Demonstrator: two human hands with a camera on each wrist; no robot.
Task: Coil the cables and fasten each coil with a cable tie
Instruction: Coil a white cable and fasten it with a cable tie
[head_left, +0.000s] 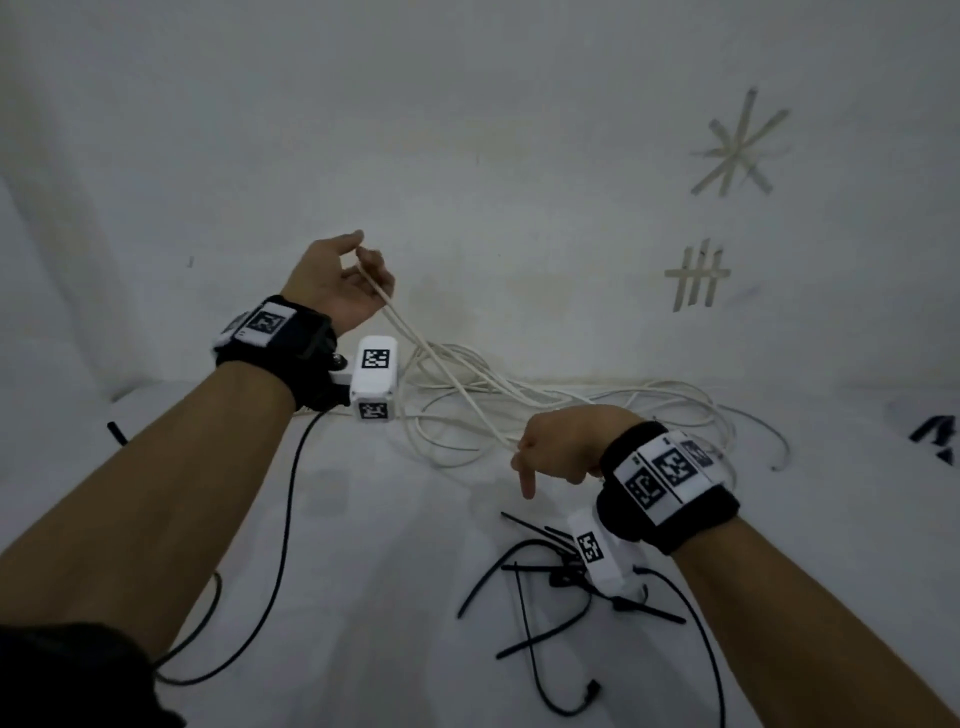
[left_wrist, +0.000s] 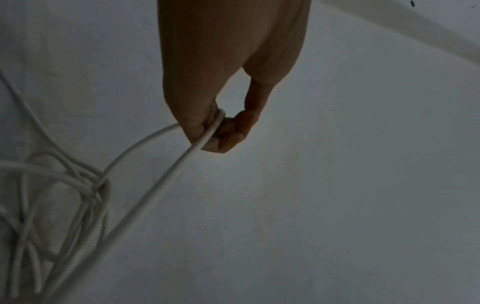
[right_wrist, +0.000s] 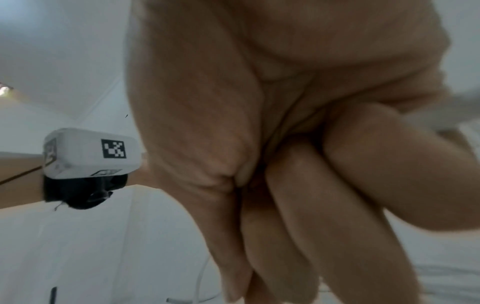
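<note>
A long white cable (head_left: 519, 395) lies in a loose tangle at the back of the white table. My left hand (head_left: 358, 260) is raised above it and pinches a doubled strand of the cable between thumb and fingers (left_wrist: 233, 131). The strands (left_wrist: 155, 189) slope down from there to the tangle. Lower and to the right, my right hand (head_left: 524, 457) grips the same strands where they end at its curled fingers, with one finger pointing down. In the right wrist view the fingers (right_wrist: 298, 205) fill the frame and hide the cable. Several black cable ties (head_left: 535, 566) lie under my right wrist.
Thin black wires (head_left: 285, 519) run from the wrist cameras across the table toward me. A lone black tie (head_left: 117, 434) lies at the far left. Tape marks (head_left: 740, 145) are stuck on the white wall behind. A dark object (head_left: 935, 436) sits at the right edge.
</note>
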